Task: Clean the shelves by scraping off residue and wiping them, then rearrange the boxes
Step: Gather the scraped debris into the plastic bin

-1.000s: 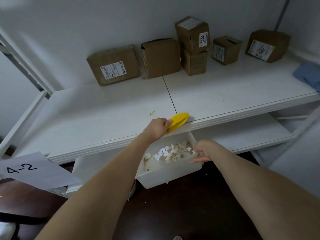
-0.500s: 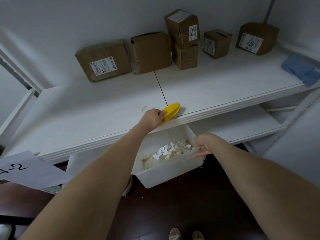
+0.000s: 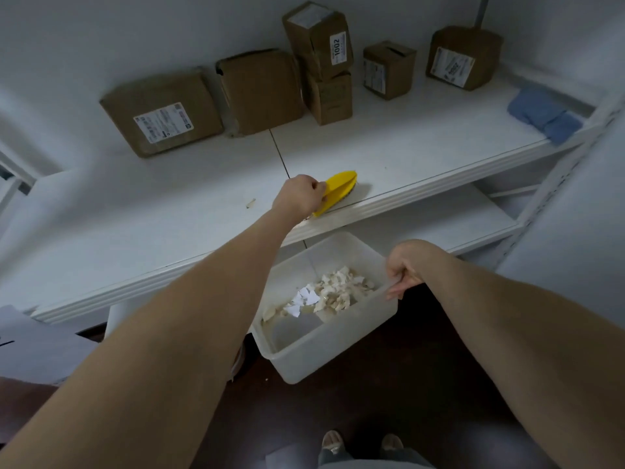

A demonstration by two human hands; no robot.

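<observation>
Clearly the scraping step is in hand. Along the back edge of the white shelf (image 3: 422, 154) stand the boxes (image 3: 162, 113). Below its front edge the right hand (image 3: 404, 270) holds the plastic bin (image 3: 331, 350), fingers gripping its rim. The left hand (image 3: 299, 199) wraps its fingers round the yellow scraper (image 3: 338, 189) at the front edge. Next, the lone scrap (image 3: 251, 203) beside it probably needs sweeping binward.

Bare forearms (image 3: 189, 316) L+R, beige shoes (image 3: 333, 443) (toes only), grey trousers (image 3: 372, 464)
</observation>
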